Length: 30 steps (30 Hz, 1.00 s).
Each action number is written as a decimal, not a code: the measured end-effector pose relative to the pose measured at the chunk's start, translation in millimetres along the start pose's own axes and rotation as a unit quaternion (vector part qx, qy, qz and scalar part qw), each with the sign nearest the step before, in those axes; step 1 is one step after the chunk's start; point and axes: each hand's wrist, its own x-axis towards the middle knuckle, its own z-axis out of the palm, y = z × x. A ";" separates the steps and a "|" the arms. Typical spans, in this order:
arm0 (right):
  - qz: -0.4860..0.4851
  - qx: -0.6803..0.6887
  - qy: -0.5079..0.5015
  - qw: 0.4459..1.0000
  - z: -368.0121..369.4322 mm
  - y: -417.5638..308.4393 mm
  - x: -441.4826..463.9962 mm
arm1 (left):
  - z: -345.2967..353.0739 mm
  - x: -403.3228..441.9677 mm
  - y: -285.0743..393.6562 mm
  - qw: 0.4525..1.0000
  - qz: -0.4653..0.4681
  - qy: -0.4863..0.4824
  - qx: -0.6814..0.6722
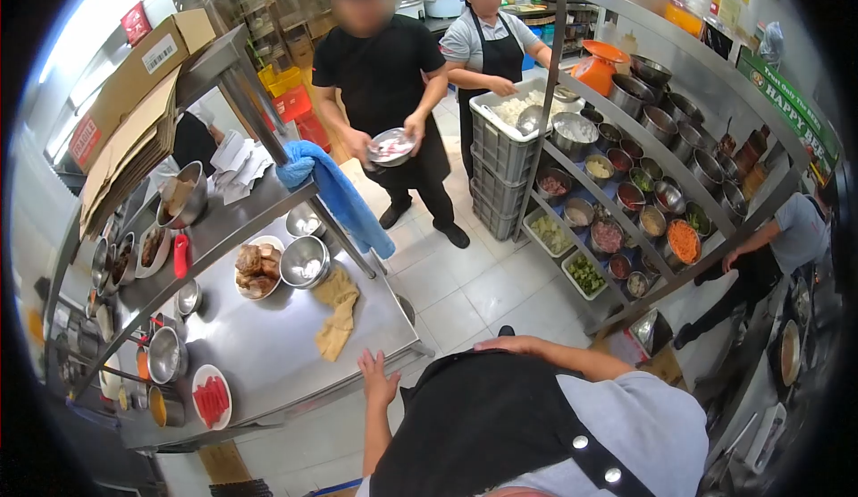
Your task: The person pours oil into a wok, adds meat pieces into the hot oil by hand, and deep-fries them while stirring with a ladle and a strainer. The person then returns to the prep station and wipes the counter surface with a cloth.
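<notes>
My left hand (379, 379) is raised beside the steel table's front corner, fingers spread, holding nothing. A crumpled tan cloth (337, 314) lies on the steel table (277, 367) just beyond it. My right hand (508, 345) rests against the front of my black apron (483, 408), its fingers partly hidden at the apron's edge. Near the cloth stand a steel bowl (305, 261) with white contents and a plate of browned chunks (259, 267). An oval white plate holds red strips (212, 399) at the table's left end.
One person (380, 77) faces me holding a metal bowl (391, 147); a co-worker (487, 41) stands beside a crate (505, 139) of white food. At right are a shelf rack (617, 171) with ingredient bowls and another person (786, 238). A blue towel (335, 197) hangs from the left shelf.
</notes>
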 end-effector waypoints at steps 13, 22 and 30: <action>0.135 -0.358 -0.117 0.916 -118.7 137.8 -29.0 | 124.5 -145.9 -19.3 0.979 -0.169 -0.071 -0.091; 0.012 -0.442 0.098 0.892 -153.5 22.1 -64.7 | 153.4 -227.9 33.1 0.534 -0.356 0.000 -0.766; -0.032 -0.588 -0.246 0.770 -39.4 -45.8 -17.9 | 7.4 -141.3 262.3 0.508 0.020 0.090 -0.857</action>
